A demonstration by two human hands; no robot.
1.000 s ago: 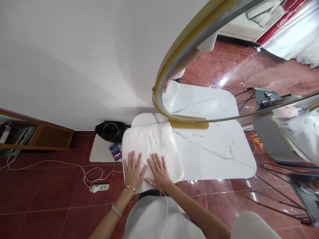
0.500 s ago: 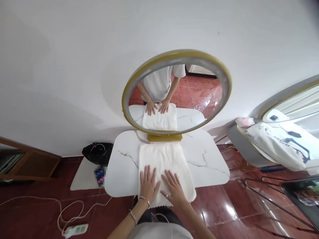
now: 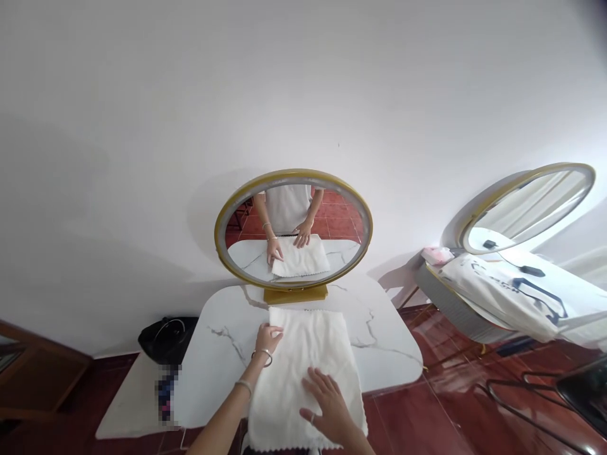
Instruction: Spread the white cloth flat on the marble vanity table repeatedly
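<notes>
A white cloth [image 3: 303, 360] with scalloped edges lies spread over the marble-patterned white table [image 3: 218, 379], its near end hanging at the table's front. At its far left edge, my left hand [image 3: 269, 337] has thumb and fingers brought together on the cloth's border. Lower down, my right hand [image 3: 327, 404] rests on the right part of the cloth with fingers spread, a ring on one finger. Bracelets circle my left wrist. A round mirror [image 3: 294, 234] with a gold frame stands behind the cloth and reflects both hands.
A second gold-framed mirror [image 3: 528, 208] stands on a table at the right, with a white printed bag [image 3: 497, 291] and a pink tissue pack [image 3: 437, 255] nearby. A black bag [image 3: 168, 338] sits at the left. A black chair [image 3: 583, 392] is at the lower right.
My left hand has moved from lying flat on the near part of the cloth up to its far left edge, fingers now closed there. My right hand stays spread. The view has shifted.
</notes>
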